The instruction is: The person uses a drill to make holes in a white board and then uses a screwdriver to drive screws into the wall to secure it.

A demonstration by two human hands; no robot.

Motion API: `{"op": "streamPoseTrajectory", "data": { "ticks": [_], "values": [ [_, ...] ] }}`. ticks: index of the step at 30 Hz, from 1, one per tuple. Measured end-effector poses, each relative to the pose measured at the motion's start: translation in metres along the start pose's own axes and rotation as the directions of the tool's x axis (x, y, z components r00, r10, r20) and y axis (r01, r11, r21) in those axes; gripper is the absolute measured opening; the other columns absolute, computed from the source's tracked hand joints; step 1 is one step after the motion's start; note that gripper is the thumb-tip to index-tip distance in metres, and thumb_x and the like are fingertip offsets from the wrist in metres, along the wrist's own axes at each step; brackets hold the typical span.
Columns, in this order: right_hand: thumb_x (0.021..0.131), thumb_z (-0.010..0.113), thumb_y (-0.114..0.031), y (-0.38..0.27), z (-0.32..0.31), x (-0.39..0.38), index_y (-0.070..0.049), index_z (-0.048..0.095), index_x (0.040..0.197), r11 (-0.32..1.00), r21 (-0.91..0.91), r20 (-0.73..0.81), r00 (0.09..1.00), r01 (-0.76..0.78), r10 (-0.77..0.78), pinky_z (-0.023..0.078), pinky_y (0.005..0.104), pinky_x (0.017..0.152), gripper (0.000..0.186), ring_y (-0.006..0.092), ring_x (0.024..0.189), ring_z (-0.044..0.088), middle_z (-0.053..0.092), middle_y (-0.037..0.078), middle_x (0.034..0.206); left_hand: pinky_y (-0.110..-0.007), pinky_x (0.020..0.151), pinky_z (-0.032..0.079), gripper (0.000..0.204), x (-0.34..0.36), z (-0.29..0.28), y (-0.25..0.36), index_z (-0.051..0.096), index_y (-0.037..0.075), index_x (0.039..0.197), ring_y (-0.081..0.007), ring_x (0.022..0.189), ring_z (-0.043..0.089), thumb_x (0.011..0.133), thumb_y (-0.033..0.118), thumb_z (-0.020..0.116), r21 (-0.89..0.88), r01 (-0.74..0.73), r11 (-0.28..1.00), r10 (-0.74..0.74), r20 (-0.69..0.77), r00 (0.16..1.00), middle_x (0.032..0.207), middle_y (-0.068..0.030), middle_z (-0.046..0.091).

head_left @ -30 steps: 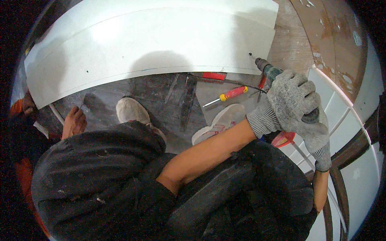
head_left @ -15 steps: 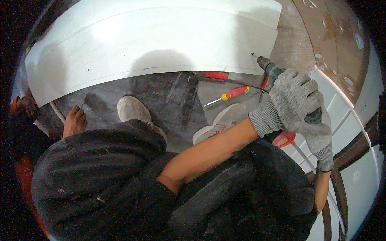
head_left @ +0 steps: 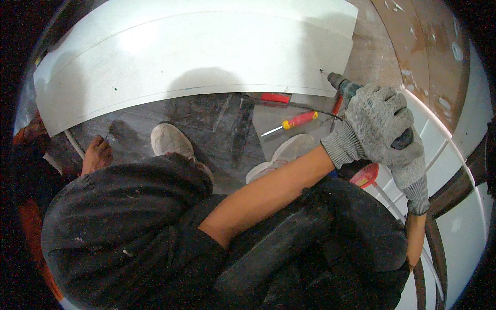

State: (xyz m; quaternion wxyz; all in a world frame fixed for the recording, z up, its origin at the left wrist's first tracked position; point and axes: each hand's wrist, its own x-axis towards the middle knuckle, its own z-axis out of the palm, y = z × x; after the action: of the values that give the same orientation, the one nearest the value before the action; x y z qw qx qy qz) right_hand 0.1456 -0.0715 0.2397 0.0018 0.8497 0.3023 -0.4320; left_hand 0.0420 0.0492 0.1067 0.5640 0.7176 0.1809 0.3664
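Note:
Both my hands wear grey knitted gloves and grip a dark green power drill [head_left: 350, 89]. My left hand [head_left: 376, 118] is closed over the drill's body, fingers wrapped across its top. Behind and below it, my right hand [head_left: 411, 168] is closed around the rear of the drill, whose handle the gloves mostly hide. The drill's bit [head_left: 323, 72] points left and meets a dark spot near the right end of a large curved white panel [head_left: 206, 57]. Whether it has entered the panel cannot be seen.
By my shoes [head_left: 173, 139] lie a red-and-yellow screwdriver [head_left: 301, 120] and a red tool [head_left: 276, 97]. A red round object [head_left: 366, 174] sits below my gloves. At the left, another person's hand [head_left: 98, 154] is near the panel. White framed panels [head_left: 454, 170] stand at right.
The drill and both gloves have tilted slightly, with the drill's dark rear end now a little higher in the picture. The bit stays at about the same spot on the white panel.

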Motion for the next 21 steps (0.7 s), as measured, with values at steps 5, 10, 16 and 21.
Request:
{"op": "streamPoseTrajectory", "data": {
  "ticks": [5,10,16,21],
  "values": [
    [0.085,0.08,-0.018,-0.006,-0.005,-0.009,0.001,0.047,0.148,0.999,-0.021,-0.013,0.999,-0.036,0.036,0.05,0.0368,0.107,0.073,0.025,0.124,0.062,0.064,0.016,0.136,-0.049,0.083,0.05,0.054,0.002,0.003,0.007,0.071,0.011,0.086,-0.0315,0.092,0.063,0.068,0.063,0.076,-0.056,0.002,0.998,-0.001,0.014,1.0,0.092,-0.0116,0.064],
    [0.085,0.081,-0.018,-0.008,-0.006,-0.009,0.001,0.046,0.148,0.999,-0.03,-0.019,0.999,-0.04,0.039,0.05,0.0368,0.107,0.074,0.025,0.124,0.062,0.064,0.016,0.136,-0.05,0.074,0.05,0.054,0.005,0.006,0.006,0.07,0.013,0.086,-0.0334,0.087,0.063,0.061,0.058,0.08,-0.046,-0.061,0.997,0.056,-0.093,0.994,0.093,-0.0115,0.065],
    [0.085,0.081,-0.018,-0.009,-0.004,-0.009,0.001,0.046,0.149,0.999,-0.03,-0.014,0.999,-0.037,0.036,0.05,0.0367,0.107,0.075,0.025,0.125,0.062,0.063,0.016,0.136,-0.051,0.083,0.049,0.054,0.0,0.001,0.005,0.071,0.012,0.091,-0.0335,0.094,0.062,0.062,0.057,0.08,-0.08,-0.028,0.996,0.026,-0.036,0.999,0.097,-0.0119,0.064],
    [0.085,0.081,-0.018,-0.013,-0.002,-0.013,0.001,0.046,0.149,0.998,-0.036,-0.016,0.998,-0.057,0.057,0.05,0.0367,0.107,0.076,0.025,0.125,0.062,0.063,0.016,0.136,-0.052,0.089,0.049,0.052,-0.004,0.001,0.008,0.072,0.013,0.094,-0.0331,0.1,0.062,0.066,0.057,0.078,-0.039,-0.042,0.998,0.043,0.033,0.999,0.099,-0.0118,0.063]
  ]
}}
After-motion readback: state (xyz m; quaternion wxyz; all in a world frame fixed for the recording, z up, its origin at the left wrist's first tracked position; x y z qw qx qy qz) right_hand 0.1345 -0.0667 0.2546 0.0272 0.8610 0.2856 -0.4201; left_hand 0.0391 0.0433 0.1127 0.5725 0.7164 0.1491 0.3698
